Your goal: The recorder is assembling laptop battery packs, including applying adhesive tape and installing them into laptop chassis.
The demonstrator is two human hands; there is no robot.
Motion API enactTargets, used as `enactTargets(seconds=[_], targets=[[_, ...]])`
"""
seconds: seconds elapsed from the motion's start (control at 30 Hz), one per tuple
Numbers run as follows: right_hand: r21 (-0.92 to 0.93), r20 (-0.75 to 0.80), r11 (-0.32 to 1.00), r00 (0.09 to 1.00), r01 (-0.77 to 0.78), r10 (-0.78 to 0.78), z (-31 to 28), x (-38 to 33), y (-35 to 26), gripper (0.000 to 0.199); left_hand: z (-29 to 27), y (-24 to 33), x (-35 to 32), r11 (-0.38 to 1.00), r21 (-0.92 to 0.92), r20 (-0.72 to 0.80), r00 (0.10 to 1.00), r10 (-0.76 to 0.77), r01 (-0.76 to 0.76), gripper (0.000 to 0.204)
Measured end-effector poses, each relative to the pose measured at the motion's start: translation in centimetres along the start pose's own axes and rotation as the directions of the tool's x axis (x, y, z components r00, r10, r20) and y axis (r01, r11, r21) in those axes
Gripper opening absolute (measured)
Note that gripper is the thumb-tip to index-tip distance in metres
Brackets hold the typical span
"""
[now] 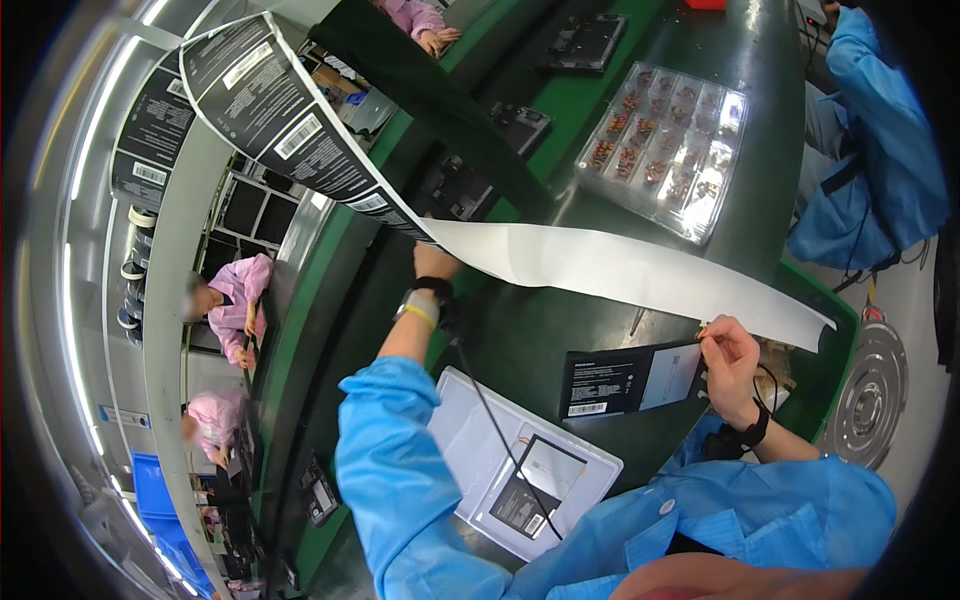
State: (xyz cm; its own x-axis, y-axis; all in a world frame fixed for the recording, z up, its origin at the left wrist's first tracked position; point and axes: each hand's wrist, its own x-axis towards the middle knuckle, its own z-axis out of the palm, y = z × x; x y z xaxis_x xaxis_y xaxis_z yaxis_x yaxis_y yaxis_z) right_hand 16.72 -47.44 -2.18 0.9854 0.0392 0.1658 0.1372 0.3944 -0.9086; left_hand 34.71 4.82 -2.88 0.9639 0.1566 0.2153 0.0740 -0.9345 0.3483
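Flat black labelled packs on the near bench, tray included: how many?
2: one pack at the right hand, another pack in the white tray. More could be hidden underneath.

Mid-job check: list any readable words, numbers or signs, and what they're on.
None reads clearly.
Label strip: print and barcodes, too small.
Flat pack by the right hand: print and barcode, too small.
Pack in tray: too small.
Wall sign: blurred.

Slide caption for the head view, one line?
Right hand at edge of flat black pack, left hand partly hidden behind label strip.
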Motion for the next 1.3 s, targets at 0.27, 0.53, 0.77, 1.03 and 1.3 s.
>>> enactTargets(seconds=[0.27,0.53,0.77,1.03,1.3], targets=[[-0.155,-0.084,0.988,0.996,0.026,-0.04,-0.6,0.7,0.7,0.01,8.4,5.5,3.9,0.882,-0.404,-0.467,0.884,0.029,-0.242,0.08],[-0.151,-0.111,0.989,0.994,-0.001,-0.016,0.5,0.4,0.3,0.01,5.4,1.5,4.7,0.732,-0.658,-0.236,0.874,-0.424,0.177,0.041],[-0.205,-0.167,0.979,0.986,-0.007,-0.028,-0.1,0.0,0.5,0.012,6.2,7.2,4.7,0.705,-0.59,-0.145,0.807,-0.573,0.394,0.048],[-0.197,-0.148,0.98,0.988,0.01,-0.04,0.4,0.1,0.3,0.011,4.2,3.5,5.5,0.103,-0.93,0.252,0.816,-0.52,0.353,0.034],[-0.227,-0.137,0.974,0.99,0.012,-0.044,0.1,0.1,0.3,0.009,-2.2,8.1,2.7,-0.173,-0.888,0.454,0.747,-0.486,0.427,0.009]])
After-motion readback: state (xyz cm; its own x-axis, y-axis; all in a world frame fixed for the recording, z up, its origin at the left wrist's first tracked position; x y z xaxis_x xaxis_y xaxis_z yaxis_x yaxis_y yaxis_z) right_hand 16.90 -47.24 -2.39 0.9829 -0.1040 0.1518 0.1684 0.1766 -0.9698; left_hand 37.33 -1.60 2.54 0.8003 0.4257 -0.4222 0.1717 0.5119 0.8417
